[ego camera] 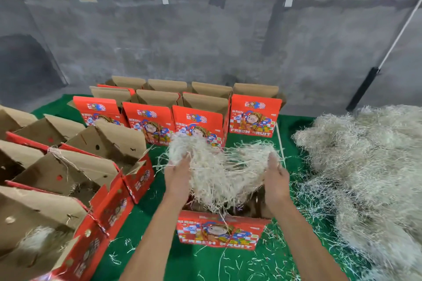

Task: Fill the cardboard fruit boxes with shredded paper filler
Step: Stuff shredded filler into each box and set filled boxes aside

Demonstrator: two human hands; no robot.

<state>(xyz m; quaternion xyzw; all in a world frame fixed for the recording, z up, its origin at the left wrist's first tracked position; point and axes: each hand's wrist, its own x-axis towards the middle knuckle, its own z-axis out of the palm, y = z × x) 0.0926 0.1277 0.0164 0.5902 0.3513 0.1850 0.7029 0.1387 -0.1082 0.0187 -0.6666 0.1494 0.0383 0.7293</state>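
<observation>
A red cardboard fruit box (219, 232) printed "FRESH FRUIT" stands open on the green cloth right in front of me. Above its opening hangs a bundle of pale shredded paper (219, 166), stretched between my two hands, with strands trailing down into the box. My left hand (178, 175) grips the bundle's left end. My right hand (275, 178) grips its right end. The fingertips of both hands are buried in the shreds.
A big heap of shredded paper (370, 171) fills the right side. Several open red boxes (159, 118) stand in rows at the back. More open boxes (75, 185) line the left, some with filler inside. Loose shreds litter the green cloth (148, 235). A grey wall rises behind.
</observation>
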